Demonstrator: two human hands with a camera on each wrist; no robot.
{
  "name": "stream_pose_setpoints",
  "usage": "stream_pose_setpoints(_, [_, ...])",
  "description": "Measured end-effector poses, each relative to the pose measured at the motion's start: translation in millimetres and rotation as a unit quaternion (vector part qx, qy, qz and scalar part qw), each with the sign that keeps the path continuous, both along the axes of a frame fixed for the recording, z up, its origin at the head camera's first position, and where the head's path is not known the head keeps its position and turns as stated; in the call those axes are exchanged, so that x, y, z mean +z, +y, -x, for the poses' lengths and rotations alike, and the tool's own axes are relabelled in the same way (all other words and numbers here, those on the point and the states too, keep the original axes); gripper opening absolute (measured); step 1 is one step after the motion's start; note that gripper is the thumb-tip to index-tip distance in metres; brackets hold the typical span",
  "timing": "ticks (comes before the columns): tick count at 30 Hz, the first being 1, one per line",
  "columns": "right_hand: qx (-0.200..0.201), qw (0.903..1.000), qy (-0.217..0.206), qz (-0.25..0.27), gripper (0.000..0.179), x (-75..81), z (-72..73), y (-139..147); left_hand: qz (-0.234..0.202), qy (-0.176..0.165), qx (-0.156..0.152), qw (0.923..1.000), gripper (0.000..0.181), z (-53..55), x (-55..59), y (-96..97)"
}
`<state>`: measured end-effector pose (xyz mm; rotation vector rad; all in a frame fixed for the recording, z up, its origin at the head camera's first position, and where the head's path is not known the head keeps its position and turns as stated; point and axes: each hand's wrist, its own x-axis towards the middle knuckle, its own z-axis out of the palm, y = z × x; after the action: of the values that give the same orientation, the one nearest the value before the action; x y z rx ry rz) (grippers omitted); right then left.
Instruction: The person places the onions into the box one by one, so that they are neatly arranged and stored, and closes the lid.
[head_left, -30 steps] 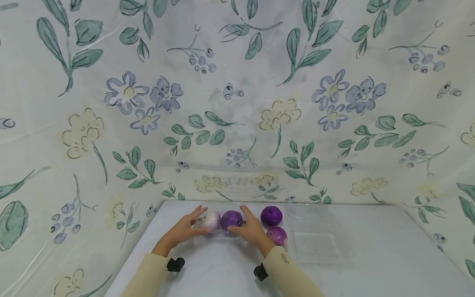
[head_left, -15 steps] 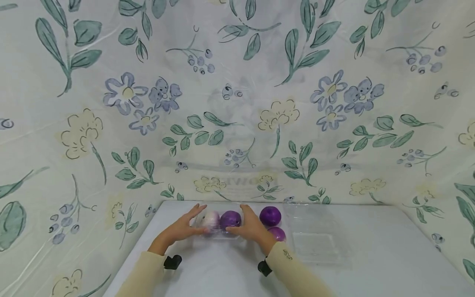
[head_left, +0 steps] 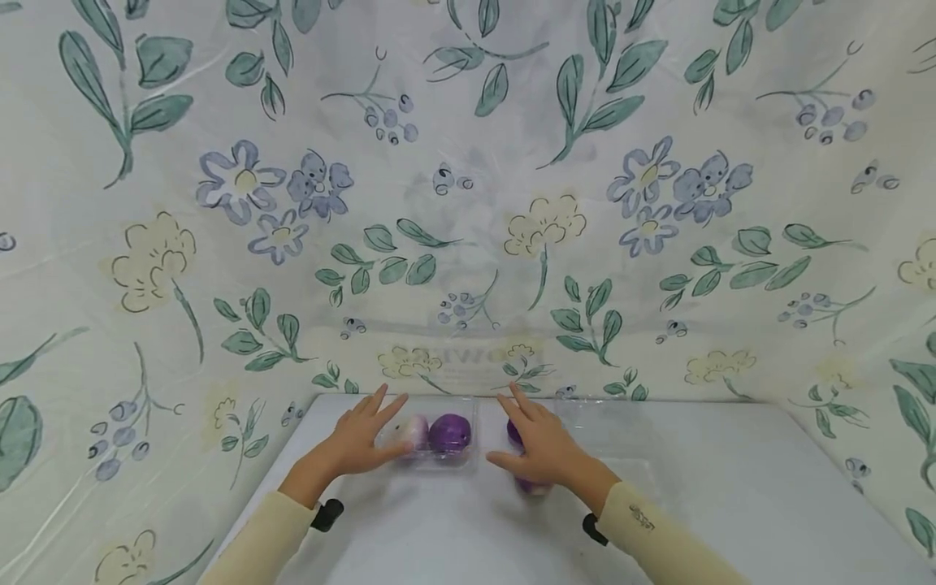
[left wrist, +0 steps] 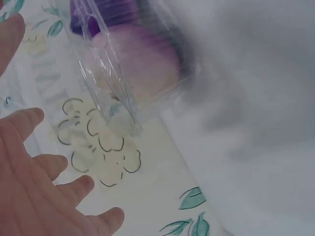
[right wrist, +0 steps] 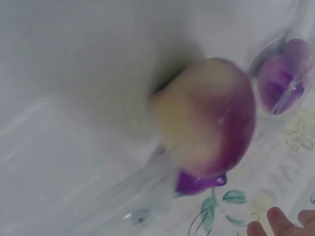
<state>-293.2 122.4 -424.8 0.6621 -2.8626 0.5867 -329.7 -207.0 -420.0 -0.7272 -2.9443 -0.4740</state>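
2 hands are in my head view over the white table [head_left: 439, 536], with fingers spread and nothing gripped in either. I have the left hand [head_left: 356, 436] just beside the left end of a clear plastic container [head_left: 455, 465], its thumb reaching across in front of that end; I cannot tell whether it touches. In the left wrist view I see the fingers standing apart from the container's wall.

I have the right hand [head_left: 548, 447] to the right of that container, above 2 loose round vegetables. The dark purple vegetable [head_left: 513, 435] is mostly covered by the fingers, and the purple-and-cream vegetable [head_left: 531, 487] shows below the palm, on its near side. My right wrist view gives the latter in full, near the fingertips but apart from them.

The clear container holds 2 more, side by side: the pale pinkish vegetable [head_left: 416, 431] on the left, nearest the left hand, and the deep purple vegetable [head_left: 449, 433] on the right. To the right of the loose pair I have a 2nd clear container [head_left: 614, 421] lying on the table, partly hidden by the right arm. A floral sheet [head_left: 468, 162] hangs behind everything.
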Motion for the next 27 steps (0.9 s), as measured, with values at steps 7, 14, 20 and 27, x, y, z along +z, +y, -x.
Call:
stream_pose_setpoints(7, [-0.008,0.9978,0.051,-0.043,0.092,-6.9,-8.1,44.0,0.035,0.044,-0.005,0.9984,0.090,-4.1,0.3,9.7])
stream_pose_setpoints(14, [-0.012,0.9913,0.096,-0.089,0.090,-12.3,-17.1,77.9,0.032,0.038,-0.018,0.9986,0.089,-9.9,3.8,24.6])
stream_pose_setpoints(20, [-0.033,0.9872,0.117,-0.103,0.086,-14.1,-27.1,102.6,0.039,0.029,-0.028,0.9984,0.091,-10.5,3.3,35.0])
stream_pose_setpoints(27, [-0.057,0.9856,0.122,-0.102,0.084,-17.9,-37.2,129.1,0.065,0.039,-0.053,0.9957,0.089,-8.2,2.0,46.6])
